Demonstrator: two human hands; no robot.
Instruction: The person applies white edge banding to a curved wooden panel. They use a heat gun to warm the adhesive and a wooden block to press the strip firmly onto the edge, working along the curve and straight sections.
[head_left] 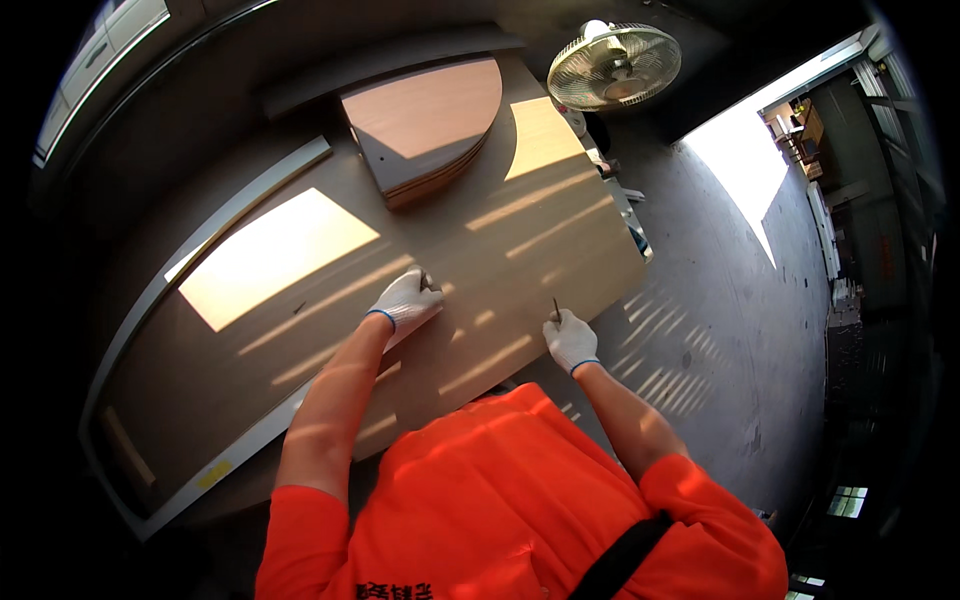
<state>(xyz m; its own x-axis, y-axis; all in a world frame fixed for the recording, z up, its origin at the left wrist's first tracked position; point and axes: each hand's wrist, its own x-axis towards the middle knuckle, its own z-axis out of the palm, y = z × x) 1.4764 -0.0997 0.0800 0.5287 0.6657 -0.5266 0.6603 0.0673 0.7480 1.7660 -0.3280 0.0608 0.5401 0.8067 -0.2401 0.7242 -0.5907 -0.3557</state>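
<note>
A white knitted glove with a blue cuff covers my left hand [405,302]. Its fingers are curled over the near end of a long pale frame [262,432], and a small dark spot at the fingertips is too small to name. My right hand [573,342], gloved the same way, is closed around a thin dark rod-like tool [557,309] that points up and away from me. This hand hovers at the table's near right edge, apart from the frame. The frame is a bent strip, lying on the large brown table [480,260] and curving round its left side.
A stack of rounded wooden panels [430,105] lies at the table's far side. A fan [615,68] stands beyond the far right corner. A short wooden strip [130,447] lies inside the frame. Grey concrete floor [740,340] stretches right, with stacked material along the wall.
</note>
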